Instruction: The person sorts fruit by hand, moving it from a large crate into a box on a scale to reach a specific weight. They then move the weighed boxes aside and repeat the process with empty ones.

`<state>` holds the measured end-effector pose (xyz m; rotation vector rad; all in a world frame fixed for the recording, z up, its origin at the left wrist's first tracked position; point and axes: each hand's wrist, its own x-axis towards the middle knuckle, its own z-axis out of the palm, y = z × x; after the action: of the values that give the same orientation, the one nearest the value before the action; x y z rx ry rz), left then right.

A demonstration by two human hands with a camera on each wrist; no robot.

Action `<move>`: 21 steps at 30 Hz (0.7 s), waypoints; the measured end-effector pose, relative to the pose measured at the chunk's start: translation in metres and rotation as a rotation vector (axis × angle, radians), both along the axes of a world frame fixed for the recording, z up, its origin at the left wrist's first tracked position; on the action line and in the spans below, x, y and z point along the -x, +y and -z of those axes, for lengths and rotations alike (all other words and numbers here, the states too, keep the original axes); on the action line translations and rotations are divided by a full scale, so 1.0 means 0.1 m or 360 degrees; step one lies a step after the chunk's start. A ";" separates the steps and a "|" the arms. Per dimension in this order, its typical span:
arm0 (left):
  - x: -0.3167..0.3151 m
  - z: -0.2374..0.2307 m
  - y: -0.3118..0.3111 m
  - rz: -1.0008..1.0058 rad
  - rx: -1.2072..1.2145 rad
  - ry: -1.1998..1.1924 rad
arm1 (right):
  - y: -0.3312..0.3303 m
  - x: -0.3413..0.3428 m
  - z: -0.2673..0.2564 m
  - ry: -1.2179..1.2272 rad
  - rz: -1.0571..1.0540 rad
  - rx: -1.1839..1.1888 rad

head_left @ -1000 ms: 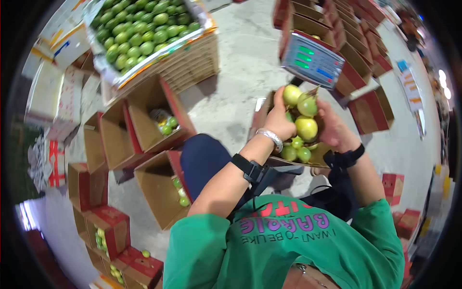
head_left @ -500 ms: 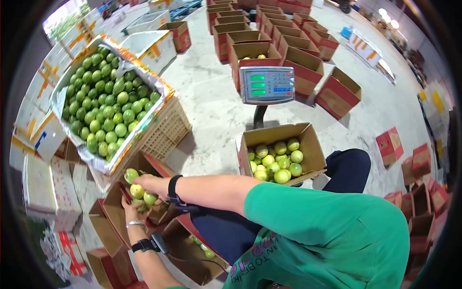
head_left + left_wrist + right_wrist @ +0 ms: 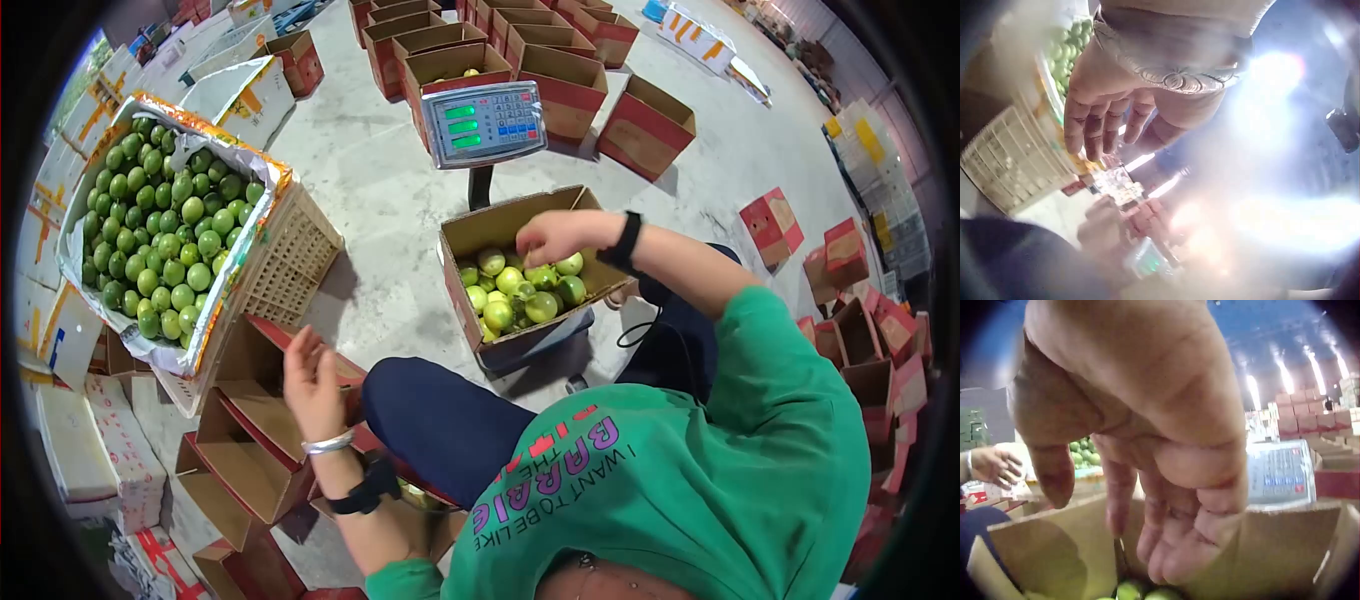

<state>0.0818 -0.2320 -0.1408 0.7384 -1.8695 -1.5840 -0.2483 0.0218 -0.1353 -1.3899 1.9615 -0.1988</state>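
An open cardboard box (image 3: 470, 285) sits on the scale platform, holding many yellow-green passion fruits (image 3: 541, 306). Over its far right part is my right hand (image 3: 562, 238), bare, with loosely bent fingers pointing down toward the fruit. The right wrist view shows nothing between thumb and fingers (image 3: 1169, 540), with a few fruits just below the fingertips. My left hand (image 3: 313, 385) is raised above the cartons on the left, beside my knee. Its fingers (image 3: 1110, 125) are relaxed and apart, and the palm holds nothing.
A scale display (image 3: 484, 123) with green digits stands behind the box. At left is a lined crate (image 3: 290, 265) heaped with green passion fruits. Open red-and-brown cartons (image 3: 250, 425) crowd my left side; rows of more cartons (image 3: 560, 85) stand ahead.
Both hands held passion fruits over the scale box, then over a left carton. Now both are without fruit; the right is back over the scale box and the left has risen from the carton.
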 end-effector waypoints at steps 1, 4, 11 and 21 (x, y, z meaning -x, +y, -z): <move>0.13 -0.05 0.18 0.0076 -0.0003 0.0055 | -0.02 -0.04 0.18 0.0031 -0.0078 -0.0155; 0.35 -0.20 0.70 0.0330 -0.0058 0.0129 | -0.13 -0.42 0.55 0.0198 -0.0335 -0.0867; 0.04 -0.37 1.43 0.0230 -0.0689 0.0076 | -0.08 -0.70 -0.37 0.0355 0.0010 0.0089; -0.49 -0.69 1.03 0.0086 -0.0881 0.0977 | 0.52 -1.06 -0.62 0.0586 0.0211 0.1273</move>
<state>0.1303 -0.1293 -0.0715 0.3447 -1.0280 -2.0948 -0.1421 0.0738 -0.0728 -1.8820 2.4091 -0.9284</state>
